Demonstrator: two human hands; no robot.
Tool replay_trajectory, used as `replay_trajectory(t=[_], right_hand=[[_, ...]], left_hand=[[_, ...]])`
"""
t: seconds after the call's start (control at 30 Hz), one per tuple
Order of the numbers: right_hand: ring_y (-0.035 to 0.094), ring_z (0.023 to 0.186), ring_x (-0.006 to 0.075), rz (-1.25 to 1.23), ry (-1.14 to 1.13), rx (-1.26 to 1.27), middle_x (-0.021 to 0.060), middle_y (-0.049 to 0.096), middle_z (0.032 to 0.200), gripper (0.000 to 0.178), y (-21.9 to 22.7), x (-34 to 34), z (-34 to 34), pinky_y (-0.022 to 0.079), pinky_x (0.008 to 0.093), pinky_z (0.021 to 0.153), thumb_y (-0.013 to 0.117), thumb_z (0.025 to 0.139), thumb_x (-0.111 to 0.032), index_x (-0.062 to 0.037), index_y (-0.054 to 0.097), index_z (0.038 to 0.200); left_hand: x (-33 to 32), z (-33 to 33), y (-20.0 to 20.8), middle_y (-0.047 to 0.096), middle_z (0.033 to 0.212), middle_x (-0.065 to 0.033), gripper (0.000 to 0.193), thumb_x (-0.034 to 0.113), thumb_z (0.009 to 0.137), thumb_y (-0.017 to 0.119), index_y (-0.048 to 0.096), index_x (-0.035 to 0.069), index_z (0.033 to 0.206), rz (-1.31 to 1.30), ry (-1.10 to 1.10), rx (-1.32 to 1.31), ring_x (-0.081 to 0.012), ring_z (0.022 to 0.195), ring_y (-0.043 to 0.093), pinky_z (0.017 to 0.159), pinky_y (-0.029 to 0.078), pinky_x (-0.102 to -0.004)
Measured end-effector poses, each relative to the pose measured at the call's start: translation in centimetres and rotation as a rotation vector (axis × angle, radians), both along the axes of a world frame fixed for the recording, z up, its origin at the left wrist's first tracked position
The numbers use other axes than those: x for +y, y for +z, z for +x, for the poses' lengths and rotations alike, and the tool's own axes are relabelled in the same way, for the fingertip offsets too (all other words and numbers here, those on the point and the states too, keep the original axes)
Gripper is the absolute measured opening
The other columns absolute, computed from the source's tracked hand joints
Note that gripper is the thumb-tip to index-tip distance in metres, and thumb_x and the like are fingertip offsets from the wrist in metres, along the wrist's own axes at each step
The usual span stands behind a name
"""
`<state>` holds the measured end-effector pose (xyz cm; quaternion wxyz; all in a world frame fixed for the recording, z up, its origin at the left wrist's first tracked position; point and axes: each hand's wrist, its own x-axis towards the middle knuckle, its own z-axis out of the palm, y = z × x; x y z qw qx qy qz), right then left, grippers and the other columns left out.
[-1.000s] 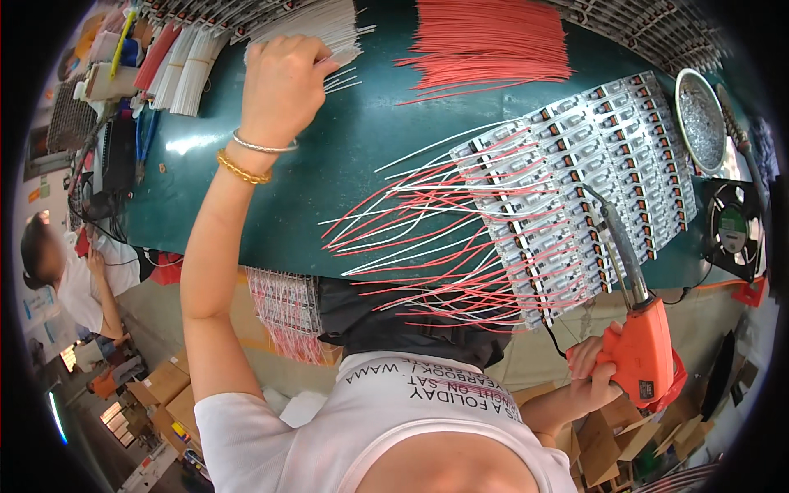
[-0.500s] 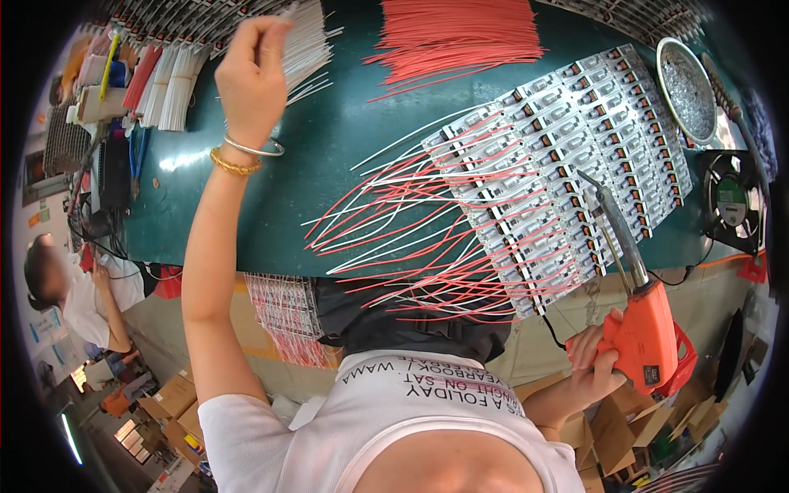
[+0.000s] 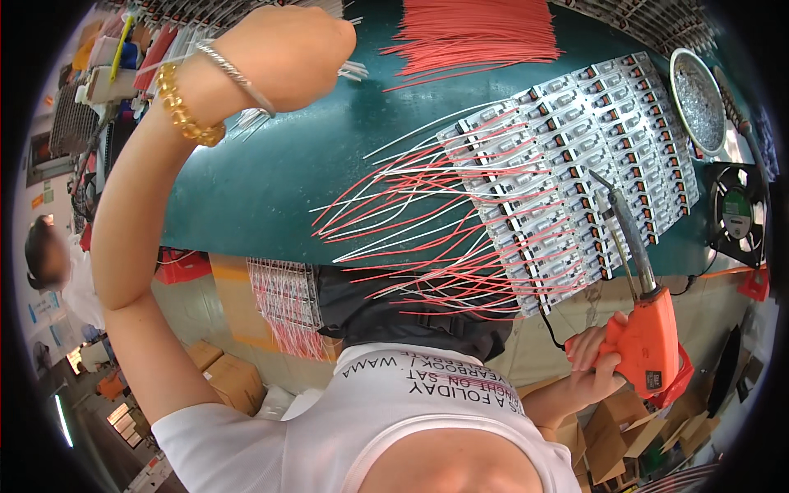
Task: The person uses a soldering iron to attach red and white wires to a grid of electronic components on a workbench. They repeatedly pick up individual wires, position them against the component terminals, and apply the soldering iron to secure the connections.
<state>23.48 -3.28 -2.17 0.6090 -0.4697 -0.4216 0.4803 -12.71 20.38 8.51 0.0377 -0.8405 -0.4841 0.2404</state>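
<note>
My right hand point(image 3: 593, 357) grips an orange soldering gun point(image 3: 645, 345) by its handle. The gun's dark tip reaches over a slanted panel of small circuit boards point(image 3: 567, 164). Red and white wires point(image 3: 411, 197) fan out leftward from the panel's left columns. At the upper left my left hand point(image 3: 288, 62) is raised near the camera, with a silver bangle and a beaded bracelet on its wrist. Its fingers are curled and mostly hidden behind the back of the hand; whatever they hold does not show. Partly covered white wires point(image 3: 353, 71) lie behind it.
A bundle of red wires point(image 3: 477, 29) lies at the far middle of the green table point(image 3: 246, 205). On the right stand a round metal bowl point(image 3: 699, 103) and a small black fan point(image 3: 734, 209). More wired boards point(image 3: 283, 292) hang below the table edge. Another person point(image 3: 49, 255) sits at left.
My left hand has turned and come up closer to the camera, its elbow swinging left. My right hand and the soldering gun stay almost where they were over the boards.
</note>
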Motion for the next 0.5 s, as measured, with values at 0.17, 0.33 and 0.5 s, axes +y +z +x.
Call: replay_trajectory(t=[0.17,0.33,0.5], right_hand=[[0.041,0.040,0.0095,-0.016,-0.017,0.028,0.0008,0.045,0.051,0.065,0.0,-0.1,-0.2,0.038,0.0243,0.044,0.063,0.090,-0.040,0.0108,0.043,0.125],[0.041,0.040,0.0093,-0.014,-0.015,0.018,0.0006,0.045,0.051,0.065,-0.1,-0.2,0.0,0.038,0.0242,0.043,0.062,0.090,-0.040,0.0109,0.042,0.125],[0.036,0.037,0.0097,0.046,0.030,-0.015,0.0013,0.042,0.049,0.060,-0.3,0.0,0.1,0.035,0.0242,0.040,0.055,0.094,-0.039,0.0087,0.040,0.128]], left_hand=[[-0.1,0.9,-0.4,0.064,0.069,-0.0173,0.022,0.018,0.088,0.057,0.065,0.002,0.076,0.013,-0.088,0.183,-0.0338,0.068,0.064,0.061,0.050,-0.0421],[0.1,1.9,-1.2,0.063,0.066,-0.0162,0.026,0.022,0.088,0.058,0.065,0.002,0.074,0.052,-0.071,0.190,-0.0338,0.066,0.064,0.060,0.050,-0.0415],[1.3,2.3,-1.9,0.064,0.067,-0.0164,0.025,0.022,0.087,0.058,0.065,0.001,0.074,0.048,-0.094,0.223,-0.0338,0.067,0.065,0.061,0.051,-0.0411]])
